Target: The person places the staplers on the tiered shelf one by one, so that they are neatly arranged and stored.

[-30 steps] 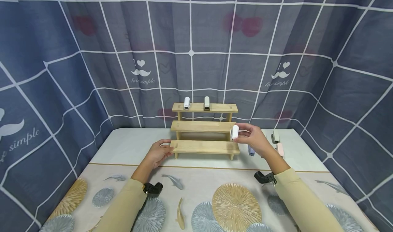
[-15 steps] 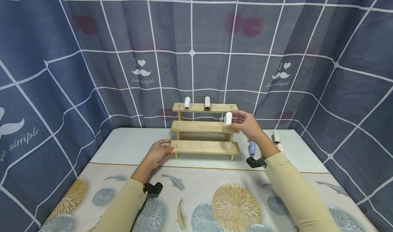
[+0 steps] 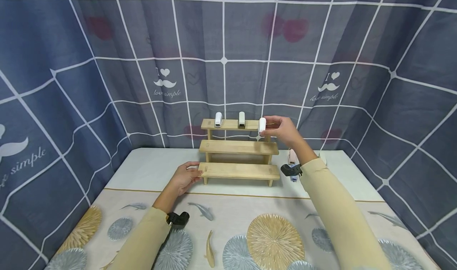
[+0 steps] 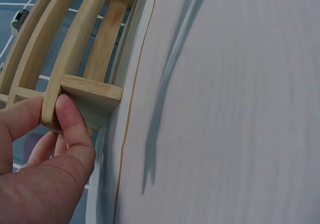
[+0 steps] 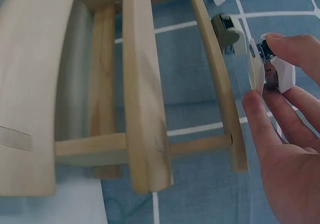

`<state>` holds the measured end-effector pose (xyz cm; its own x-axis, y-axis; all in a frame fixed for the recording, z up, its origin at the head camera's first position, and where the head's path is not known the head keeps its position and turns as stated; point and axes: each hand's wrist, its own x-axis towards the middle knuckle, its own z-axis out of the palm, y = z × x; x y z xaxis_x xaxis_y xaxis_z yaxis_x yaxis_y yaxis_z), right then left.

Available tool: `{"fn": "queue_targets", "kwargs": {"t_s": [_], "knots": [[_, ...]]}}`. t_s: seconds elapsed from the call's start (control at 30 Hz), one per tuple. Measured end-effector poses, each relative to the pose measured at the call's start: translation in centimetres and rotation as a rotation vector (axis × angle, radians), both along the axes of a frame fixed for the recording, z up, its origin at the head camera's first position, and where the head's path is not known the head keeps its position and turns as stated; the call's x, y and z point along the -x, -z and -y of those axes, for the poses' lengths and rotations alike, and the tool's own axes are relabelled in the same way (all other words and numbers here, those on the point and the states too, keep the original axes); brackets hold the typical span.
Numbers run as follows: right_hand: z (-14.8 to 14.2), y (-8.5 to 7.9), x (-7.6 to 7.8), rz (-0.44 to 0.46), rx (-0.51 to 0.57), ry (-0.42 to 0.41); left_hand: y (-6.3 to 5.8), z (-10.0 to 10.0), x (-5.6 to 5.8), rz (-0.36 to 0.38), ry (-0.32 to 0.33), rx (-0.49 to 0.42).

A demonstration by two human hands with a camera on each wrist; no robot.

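Note:
A three-tier wooden stand [image 3: 238,146] stands at the back of the table. My left hand [image 3: 183,178] pinches the left end of its lowest board between thumb and fingers, also seen in the left wrist view. My right hand [image 3: 283,131] holds a small white stapler [image 3: 262,125] at the right part of the top board; its metal inside shows in the right wrist view [image 5: 271,74]. Whether it touches the board, I cannot tell. Left of it on the top board sit a pale green stapler [image 3: 242,120] and another white stapler [image 3: 218,119].
Right of the stand, on the table, lie a pink stapler [image 3: 292,157] and a blue stapler [image 3: 294,178], partly covered by my right wrist strap. A pale stapler [image 3: 323,157] is mostly hidden by my sleeve. A checked curtain [image 3: 242,83] hangs behind and at both sides.
My right hand has carried the white stapler up and to the left, from beside the lower boards to the top board. The left hand has stayed on the lowest board.

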<state>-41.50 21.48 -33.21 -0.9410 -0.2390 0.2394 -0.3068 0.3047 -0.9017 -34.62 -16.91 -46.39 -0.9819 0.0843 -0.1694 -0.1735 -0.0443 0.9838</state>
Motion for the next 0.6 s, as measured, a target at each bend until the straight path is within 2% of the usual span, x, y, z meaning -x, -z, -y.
{"fn": "queue_targets", "kwargs": {"t_s": [0.2, 0.6], "knots": [[0.1, -0.6, 1.1, 0.03, 0.023, 0.021, 0.1, 0.0, 0.0, 0.003, -0.004, 0.001], [-0.5, -1.2, 2.9, 0.04, -0.095, 0.064, 0.1, 0.1, 0.2, 0.004, 0.001, 0.001]]}}
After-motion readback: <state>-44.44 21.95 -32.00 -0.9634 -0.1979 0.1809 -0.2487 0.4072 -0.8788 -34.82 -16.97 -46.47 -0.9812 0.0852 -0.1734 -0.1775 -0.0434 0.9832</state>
